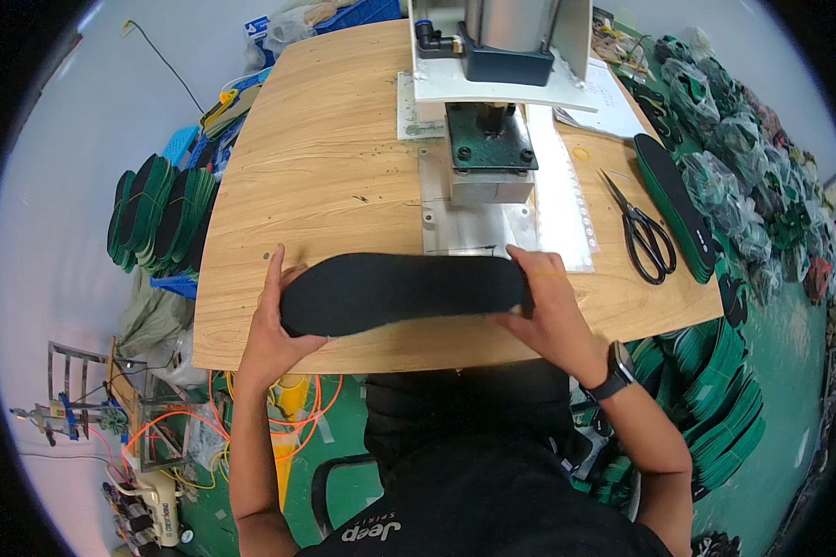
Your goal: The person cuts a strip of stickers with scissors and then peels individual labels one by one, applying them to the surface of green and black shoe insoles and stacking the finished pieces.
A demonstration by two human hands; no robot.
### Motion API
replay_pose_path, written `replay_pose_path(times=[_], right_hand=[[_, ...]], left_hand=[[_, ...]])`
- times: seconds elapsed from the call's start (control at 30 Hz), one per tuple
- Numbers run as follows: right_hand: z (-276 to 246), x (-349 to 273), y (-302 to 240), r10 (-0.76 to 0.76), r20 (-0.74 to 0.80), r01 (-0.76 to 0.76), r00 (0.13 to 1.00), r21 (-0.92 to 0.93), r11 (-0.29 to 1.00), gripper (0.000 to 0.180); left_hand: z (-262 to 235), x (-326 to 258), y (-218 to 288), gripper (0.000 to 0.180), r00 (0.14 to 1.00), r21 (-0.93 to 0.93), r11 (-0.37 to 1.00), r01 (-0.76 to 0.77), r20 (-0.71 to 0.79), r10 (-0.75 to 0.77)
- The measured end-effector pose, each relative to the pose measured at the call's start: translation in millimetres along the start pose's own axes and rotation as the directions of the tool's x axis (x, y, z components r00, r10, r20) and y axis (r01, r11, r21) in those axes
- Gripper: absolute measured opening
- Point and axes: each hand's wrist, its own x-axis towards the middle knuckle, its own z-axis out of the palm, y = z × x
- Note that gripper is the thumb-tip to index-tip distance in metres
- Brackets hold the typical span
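A black insole [399,290] lies crosswise between my two hands, above the front part of the wooden table. My left hand [279,325] grips its wide end, with fingers behind and thumb at the near edge. Around the narrower end my right hand [553,302] is closed, and a dark watch sits on that wrist. Just beyond the insole stands a press [492,139], its metal block over a flat steel plate [474,230]. Part of the plate is hidden behind the insole.
Black-handled scissors [643,232] and a stack of green-edged insoles [673,209] lie at the table's right. Papers [608,102] are behind them. Bundled insoles [163,213] stand beyond the left edge, more piles [706,399] at the lower right. Orange hoses [320,408] run across the floor.
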Motion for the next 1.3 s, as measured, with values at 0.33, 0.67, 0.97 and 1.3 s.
replay_pose_path(times=[0.33,0.67,0.97,1.3], right_hand=[[11,29,7,0.146,-0.149,-0.16,0.978,-0.09,0.983,0.064],[25,45,31,0.13,-0.301,-0.144,0.945,-0.024,0.989,0.063],[19,52,29,0.166,-0.251,-0.176,0.954,-0.015,0.984,0.058],[-49,-7,29,-0.144,-0.129,0.102,0.981,-0.288,0.952,0.035]], left_hand=[[3,43,-15,0.116,0.997,0.09,0.993,-0.07,-0.011,0.072],[6,74,-25,0.113,0.999,0.055,0.998,-0.044,-0.001,0.044],[6,75,-19,0.117,1.0,-0.018,1.0,-0.023,0.02,0.023],[-4,4,-41,0.045,0.921,-0.222,0.974,-0.052,-0.387,-0.039]])
